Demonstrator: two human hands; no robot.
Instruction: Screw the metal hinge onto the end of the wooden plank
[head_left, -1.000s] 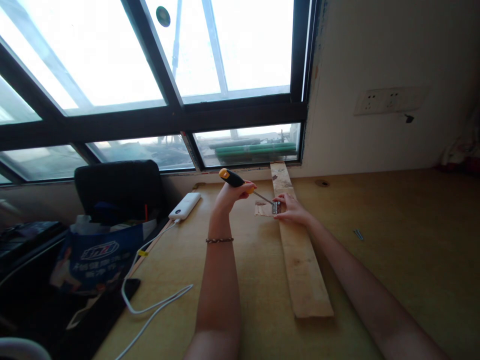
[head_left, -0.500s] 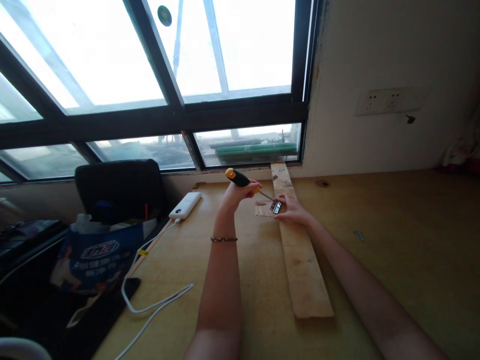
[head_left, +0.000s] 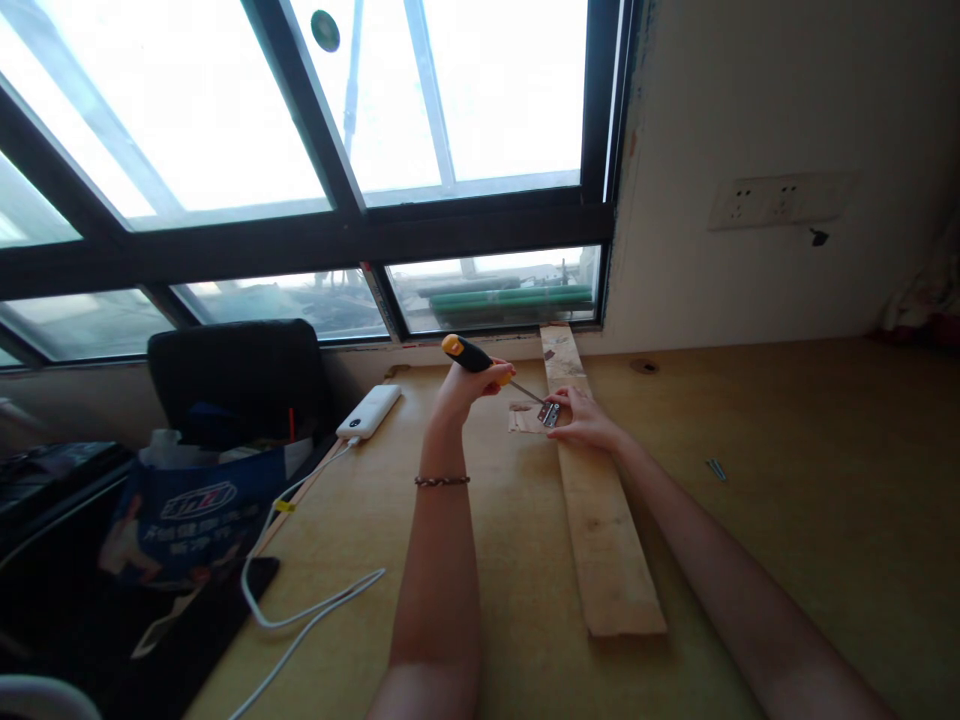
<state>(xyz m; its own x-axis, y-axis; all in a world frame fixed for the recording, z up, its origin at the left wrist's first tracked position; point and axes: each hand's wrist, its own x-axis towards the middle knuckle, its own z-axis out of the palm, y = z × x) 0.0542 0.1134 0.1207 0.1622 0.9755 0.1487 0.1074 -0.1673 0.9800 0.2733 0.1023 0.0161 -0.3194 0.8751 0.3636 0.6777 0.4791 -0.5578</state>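
Observation:
My left hand is wrapped round the black and yellow handle of a screwdriver. Its thin shaft slants down to the right, and the tip meets a small metal hinge. Thumb and fingers of my right hand grip the hinge from the right side. The hinge lies at the left edge of a long wooden board, partly over a short piece of wood beside it. Whether a screw sits under the tip is too small to tell.
Several loose screws lie on the table to the right. A white power bank with a white cable is on the left. Beyond the table's left edge are a black chair and a blue bag.
The screwdriver handle and my left hand have tilted slightly to the left. My right hand stays on the hinge, and the board has hardly shifted.

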